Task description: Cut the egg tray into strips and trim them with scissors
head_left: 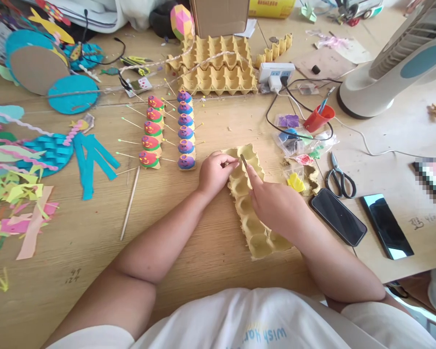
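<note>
A piece of egg carton [257,243], two rows of cups wide, lies on the table in front of me. My left hand [215,172] is closed in a pinch at its far left corner. In my right hand [274,201] is a knife [243,160], its short grey blade touching the carton near my left fingertips; the handle is hidden in my grip. Left of the carton stand two painted carton strips with faces and pins: a blue and purple strip [186,132] and a red and green strip [152,128].
Scissors [337,180], a black phone [337,216] and a second phone [387,225] lie at right. Behind are a red cup [318,118], a power strip [276,72], a fan [381,72] and more egg cartons [218,80]. Paper scraps [22,208] cover the left; a stick [130,203] lies nearer.
</note>
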Demonstrator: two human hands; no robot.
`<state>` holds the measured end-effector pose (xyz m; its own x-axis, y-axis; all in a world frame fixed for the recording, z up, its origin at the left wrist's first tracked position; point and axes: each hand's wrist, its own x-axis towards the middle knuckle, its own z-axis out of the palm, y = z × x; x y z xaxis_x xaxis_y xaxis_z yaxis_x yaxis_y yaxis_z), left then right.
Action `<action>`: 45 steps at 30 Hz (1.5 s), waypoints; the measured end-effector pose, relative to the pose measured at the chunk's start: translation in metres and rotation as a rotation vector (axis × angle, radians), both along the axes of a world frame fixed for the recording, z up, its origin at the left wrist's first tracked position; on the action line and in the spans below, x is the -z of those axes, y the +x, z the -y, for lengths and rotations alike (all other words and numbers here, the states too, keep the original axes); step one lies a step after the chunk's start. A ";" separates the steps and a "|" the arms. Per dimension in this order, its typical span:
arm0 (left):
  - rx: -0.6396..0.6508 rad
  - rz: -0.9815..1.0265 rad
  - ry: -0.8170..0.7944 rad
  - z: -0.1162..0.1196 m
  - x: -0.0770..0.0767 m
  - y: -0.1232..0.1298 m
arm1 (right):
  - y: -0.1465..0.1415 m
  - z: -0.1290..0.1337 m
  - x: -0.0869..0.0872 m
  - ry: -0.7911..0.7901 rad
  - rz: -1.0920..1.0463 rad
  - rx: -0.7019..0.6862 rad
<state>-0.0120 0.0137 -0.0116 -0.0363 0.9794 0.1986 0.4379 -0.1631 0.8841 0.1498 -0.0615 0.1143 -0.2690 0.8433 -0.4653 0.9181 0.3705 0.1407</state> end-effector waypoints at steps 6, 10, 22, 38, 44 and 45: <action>0.005 -0.006 0.002 0.000 -0.002 0.001 | -0.001 0.015 -0.008 0.043 0.066 -0.063; 0.001 -0.001 0.007 0.000 -0.002 0.002 | -0.002 0.019 -0.012 0.027 0.109 -0.090; 0.002 -0.017 0.027 0.001 0.000 0.002 | 0.005 0.021 -0.015 -0.017 0.094 -0.124; 0.000 0.008 0.003 0.002 -0.002 0.003 | 0.005 0.005 -0.002 0.067 0.029 -0.011; 0.017 0.014 0.025 0.001 0.001 0.002 | 0.003 0.011 -0.006 0.056 0.057 -0.011; 0.017 0.012 0.032 0.001 0.001 0.002 | 0.003 0.012 -0.006 0.054 0.060 -0.008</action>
<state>-0.0102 0.0131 -0.0127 -0.0218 0.9731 0.2295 0.4239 -0.1989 0.8836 0.1525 -0.0733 0.1206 -0.2489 0.8653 -0.4350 0.9043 0.3685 0.2156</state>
